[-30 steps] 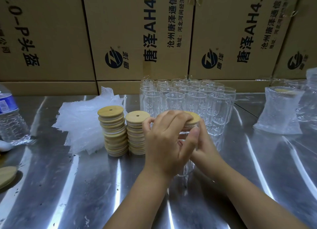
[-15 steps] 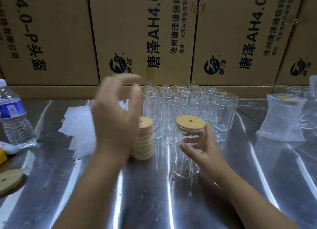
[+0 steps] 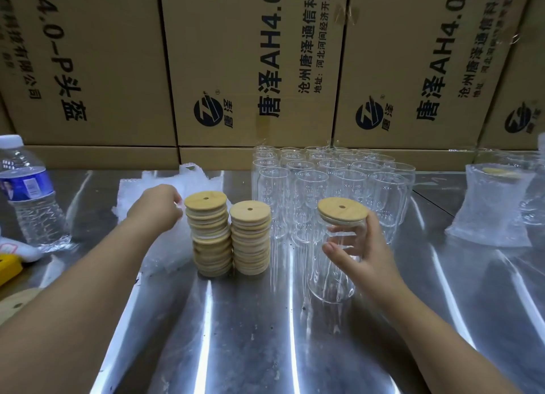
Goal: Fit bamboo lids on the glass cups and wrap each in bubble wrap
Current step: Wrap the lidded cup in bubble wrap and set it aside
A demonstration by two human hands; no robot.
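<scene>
Two lid stacks (image 3: 250, 240) between left hand (image 3: 154, 209), grip unclear, at bubble wrap (image 3: 134, 190), and right hand (image 3: 368, 253) gripping lidded cup (image 3: 330, 280)

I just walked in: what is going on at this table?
A person is packing. The right hand holds a glass cup with a bamboo lid already on. The left hand is at the bubble wrap pile, beside two lid stacks. Bare cups stand behind; one wrapped cup stands far right.
</scene>
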